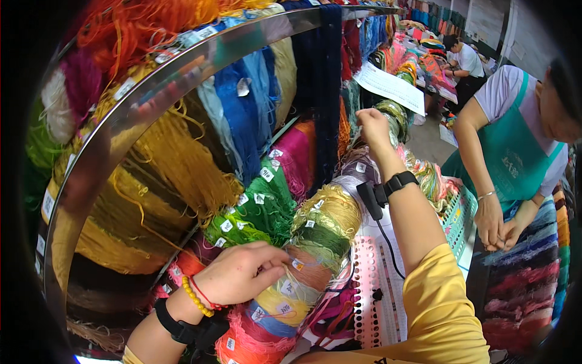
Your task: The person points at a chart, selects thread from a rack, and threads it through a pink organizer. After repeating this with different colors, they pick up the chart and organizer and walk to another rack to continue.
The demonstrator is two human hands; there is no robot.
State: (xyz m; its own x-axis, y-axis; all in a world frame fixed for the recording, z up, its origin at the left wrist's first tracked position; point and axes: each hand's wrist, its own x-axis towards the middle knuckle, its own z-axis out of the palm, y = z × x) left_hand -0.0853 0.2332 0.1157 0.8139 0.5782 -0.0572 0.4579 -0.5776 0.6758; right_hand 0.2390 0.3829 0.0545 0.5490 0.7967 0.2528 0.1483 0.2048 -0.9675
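Note:
A thick roll of thread hanks in many colours slants up through the middle, with small white paper tags stuck on it. My left hand [245, 271] lies over its lower part, fingers curled and thumb drawn in beside a brown-pink hank [311, 265]. Any thread between those fingertips is too fine to see. Farther up, my right hand [374, 130] is raised above the roll, near a grey-lilac hank [345, 185]. Its fingers are bent together, and what they hold, if anything, cannot be made out. A pale yellow hank [330, 209] lies between my hands.
A curved metal rail [182, 73] crosses the left, with brown, blue and green hanks hung around it. Punched cards [367, 291] lie right of the roll; a white printed sheet [391, 88] is beyond. A co-worker in a green apron [506, 148] stands at right; another person [467, 64] works farther back.

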